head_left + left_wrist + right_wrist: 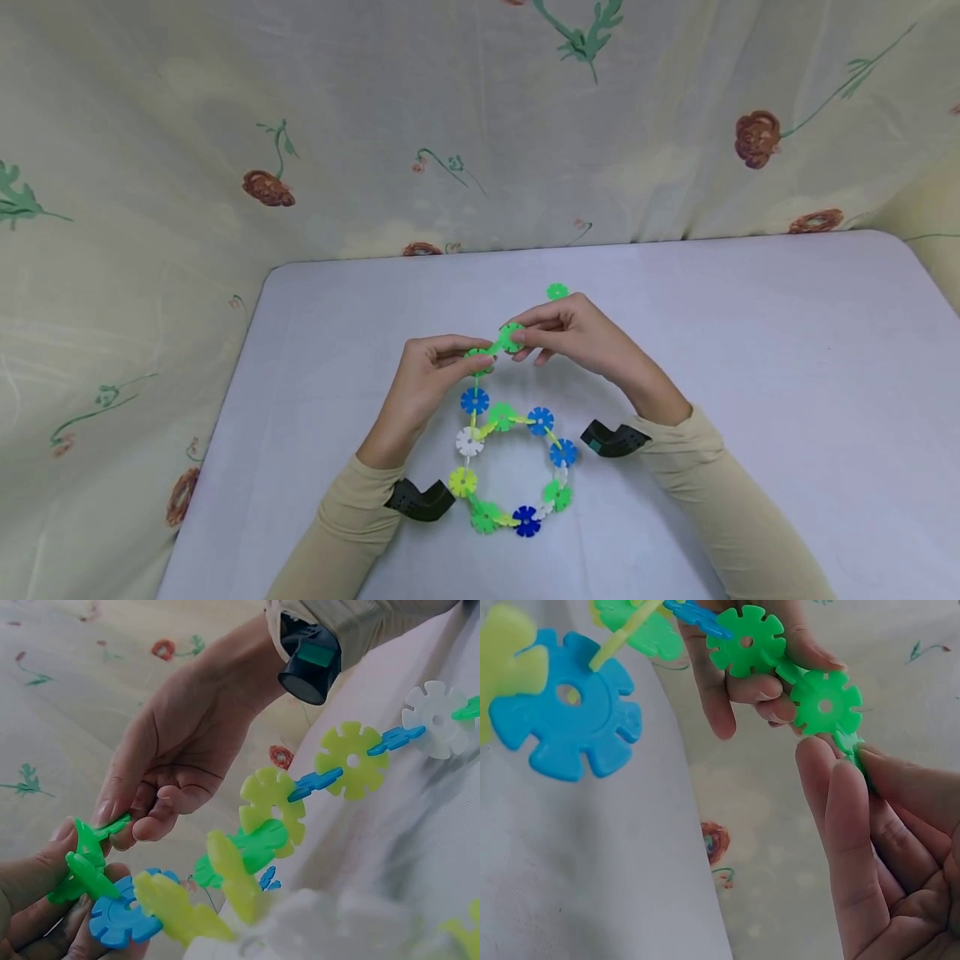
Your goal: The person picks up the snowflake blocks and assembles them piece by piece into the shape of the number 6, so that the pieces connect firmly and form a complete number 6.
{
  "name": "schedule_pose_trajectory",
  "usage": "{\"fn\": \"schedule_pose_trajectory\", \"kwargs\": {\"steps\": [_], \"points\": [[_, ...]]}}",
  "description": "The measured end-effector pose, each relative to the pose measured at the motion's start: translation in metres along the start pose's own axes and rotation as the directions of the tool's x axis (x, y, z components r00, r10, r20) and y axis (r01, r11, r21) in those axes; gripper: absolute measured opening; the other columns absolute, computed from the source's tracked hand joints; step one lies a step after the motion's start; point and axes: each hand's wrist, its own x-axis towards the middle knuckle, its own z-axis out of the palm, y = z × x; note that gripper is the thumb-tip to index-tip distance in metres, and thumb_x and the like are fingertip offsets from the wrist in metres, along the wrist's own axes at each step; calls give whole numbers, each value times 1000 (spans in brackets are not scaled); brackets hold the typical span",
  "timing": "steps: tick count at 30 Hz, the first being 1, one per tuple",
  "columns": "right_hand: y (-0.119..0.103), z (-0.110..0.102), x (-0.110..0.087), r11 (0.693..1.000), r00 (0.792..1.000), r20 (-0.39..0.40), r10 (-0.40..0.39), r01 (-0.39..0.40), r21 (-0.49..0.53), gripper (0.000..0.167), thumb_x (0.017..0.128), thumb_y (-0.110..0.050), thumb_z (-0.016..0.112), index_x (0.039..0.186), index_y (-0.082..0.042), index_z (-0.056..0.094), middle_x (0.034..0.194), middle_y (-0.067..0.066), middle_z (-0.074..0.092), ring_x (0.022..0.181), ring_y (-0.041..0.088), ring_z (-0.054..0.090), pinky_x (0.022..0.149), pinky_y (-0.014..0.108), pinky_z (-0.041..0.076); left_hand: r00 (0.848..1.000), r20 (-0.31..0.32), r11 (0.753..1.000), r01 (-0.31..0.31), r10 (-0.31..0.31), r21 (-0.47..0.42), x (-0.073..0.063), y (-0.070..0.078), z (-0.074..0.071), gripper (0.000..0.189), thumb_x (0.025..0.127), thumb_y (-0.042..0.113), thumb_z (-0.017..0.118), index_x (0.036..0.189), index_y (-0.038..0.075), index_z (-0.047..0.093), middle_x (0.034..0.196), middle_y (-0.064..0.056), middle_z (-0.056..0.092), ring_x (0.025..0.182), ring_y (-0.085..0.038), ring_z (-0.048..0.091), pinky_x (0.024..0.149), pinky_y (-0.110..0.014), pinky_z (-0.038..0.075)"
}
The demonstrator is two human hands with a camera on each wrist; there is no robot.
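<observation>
A chain of notched plastic snowflake discs in green, blue, yellow and white forms a ring [541,421] over the table, with a tail rising at its far left. My left hand [431,375] pinches a green disc [746,641] in that tail, just beyond a blue disc [475,401]. Between the two hands, another green disc [826,703] continues the tail. With thumb and fingers my right hand [581,337] pinches a green disc [857,756] at the tail's end, edge-on in the right wrist view and partly covered by the fingertips.
One loose green disc [557,291] lies on the white table [750,358], beyond my right hand. A flowered curtain [480,125] hangs along the table's back and left sides. Each sleeve carries a black wrist camera [422,500] near the ring.
</observation>
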Motion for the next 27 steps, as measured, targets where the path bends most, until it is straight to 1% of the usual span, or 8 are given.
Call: {"fn": "schedule_pose_trajectory", "kwargs": {"steps": [4, 8, 14, 18, 21, 23, 25, 27], "points": [[2, 1, 1, 999, 1000, 17, -7, 6, 49, 23, 101, -13, 68, 120, -2, 75, 99, 19, 80, 89, 32, 78, 78, 47, 65, 1000, 0, 1000, -9, 9, 2, 0, 0, 0, 23, 93, 14, 78, 113, 3, 78, 110, -17, 78, 88, -16, 76, 88, -34, 62], [4, 2, 1, 997, 999, 35, -15, 12, 79, 22, 101, -10, 67, 118, 1, 75, 99, 24, 78, 87, 30, 79, 81, 52, 64, 1000, 4, 1000, -10, 10, -5, 1, -2, 0, 21, 93, 14, 78, 110, 2, 79, 106, -17, 79, 88, -19, 76, 87, -32, 62], [2, 3, 1, 996, 999, 51, -11, 7, 84, 21, 101, -9, 66, 118, 0, 75, 100, 24, 78, 89, 34, 78, 82, 50, 64, 1000, 14, 1000, -15, 15, -10, 1, -2, -1, 19, 93, 15, 78, 108, 2, 79, 100, -13, 80, 96, -39, 74, 87, -33, 61], [1, 1, 1, 997, 999, 54, -4, 0, 80, 25, 102, -12, 65, 123, 0, 73, 102, 22, 79, 88, 29, 79, 83, 52, 63, 998, 56, 999, 9, -7, -30, 0, 0, -1, 23, 96, 16, 75, 116, 4, 76, 108, -15, 78, 102, -42, 74, 93, -35, 61], [3, -5, 1, 999, 998, 53, -12, 9, 47, 30, 104, -17, 64, 129, -2, 70, 105, 18, 79, 90, 27, 79, 82, 49, 65, 994, 103, 998, 39, -35, -38, 0, 0, -2, 29, 99, 17, 71, 126, 6, 72, 120, -18, 74, 103, -37, 75, 96, -37, 61], [6, -12, 1, 1000, 1000, 24, -14, 14, 6, 33, 105, -20, 62, 133, -4, 68, 108, 18, 79, 93, 29, 78, 81, 43, 66, 991, 121, 997, 60, -54, -49, 0, 1, -1, 32, 99, 17, 71, 129, 7, 70, 124, -20, 72, 105, -38, 75, 98, -38, 61], [12, -21, 0, 998, 999, -41, 6, -9, -56, 35, 105, -22, 62, 135, -5, 66, 110, 19, 78, 94, 30, 77, 80, 38, 66, 990, 121, 996, 78, -71, -53, 0, 1, -1, 33, 98, 17, 72, 130, 7, 69, 125, -22, 71, 105, -39, 75, 98, -37, 61], [19, -30, 0, 983, 992, -114, 59, -77, -164, 36, 104, -23, 64, 134, -4, 66, 109, 19, 77, 92, 30, 77, 78, 35, 66, 990, 111, 994, 93, -86, -58, 0, 1, -1, 32, 97, 16, 73, 128, 7, 70, 122, -22, 70, 104, -39, 75, 98, -36, 61]]}}
